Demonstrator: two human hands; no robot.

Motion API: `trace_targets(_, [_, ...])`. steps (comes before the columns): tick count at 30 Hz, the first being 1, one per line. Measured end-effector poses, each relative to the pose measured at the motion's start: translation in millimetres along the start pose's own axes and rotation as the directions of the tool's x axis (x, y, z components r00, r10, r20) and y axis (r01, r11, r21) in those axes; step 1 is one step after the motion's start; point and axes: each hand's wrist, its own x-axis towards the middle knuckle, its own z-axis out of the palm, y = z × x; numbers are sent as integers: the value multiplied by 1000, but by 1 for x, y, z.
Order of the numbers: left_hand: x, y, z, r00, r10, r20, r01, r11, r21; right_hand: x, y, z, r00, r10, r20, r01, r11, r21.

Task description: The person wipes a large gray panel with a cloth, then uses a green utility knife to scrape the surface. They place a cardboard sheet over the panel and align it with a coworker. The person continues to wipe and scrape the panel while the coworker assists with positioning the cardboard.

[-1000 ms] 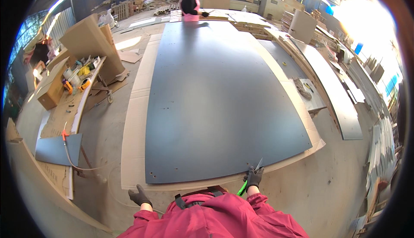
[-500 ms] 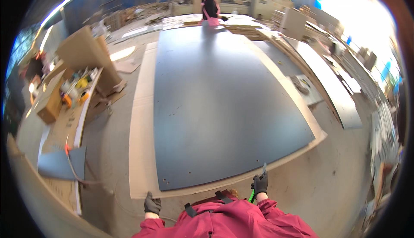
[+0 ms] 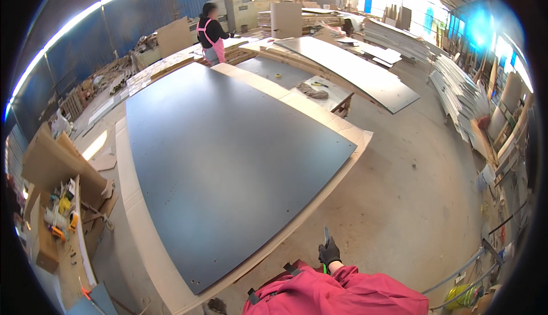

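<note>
My right hand (image 3: 329, 252), in a dark glove, is closed around a slim tool with a grey blade-like tip (image 3: 326, 235) pointing up and a bit of green showing below the fist. It is just off the near edge of a large dark grey panel (image 3: 240, 161), not touching it. The panel lies flat on a cardboard sheet (image 3: 137, 215) whose border sticks out around it. Small holes dot the panel near its edges. My left hand (image 3: 216, 306), also dark-gloved, shows only partly at the bottom edge by the cardboard's near corner; its fingers are unclear.
Beyond the panel's far end stands a person in a pink apron (image 3: 214, 38). At left, a bench (image 3: 71, 258) carries bottles, tape and a box. A long pale board (image 3: 354, 72) rests on a stack to the right. Several stacked strips (image 3: 456, 95) line the right side.
My view has swung to the right, so the panel and the person appear farther left. My left hand has slipped mostly out of view; my right hand still grips the tool.
</note>
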Motion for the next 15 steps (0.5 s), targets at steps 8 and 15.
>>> trace_targets(8, [75,-115,144,915,-162,-370,308,873,379,54,50,-93,990,125,-65,-112,979,172])
trace_targets(15, [148,-186,515,742,-145,654,-318,782,536,80,141,-215,913,346,-214,-280,916,287])
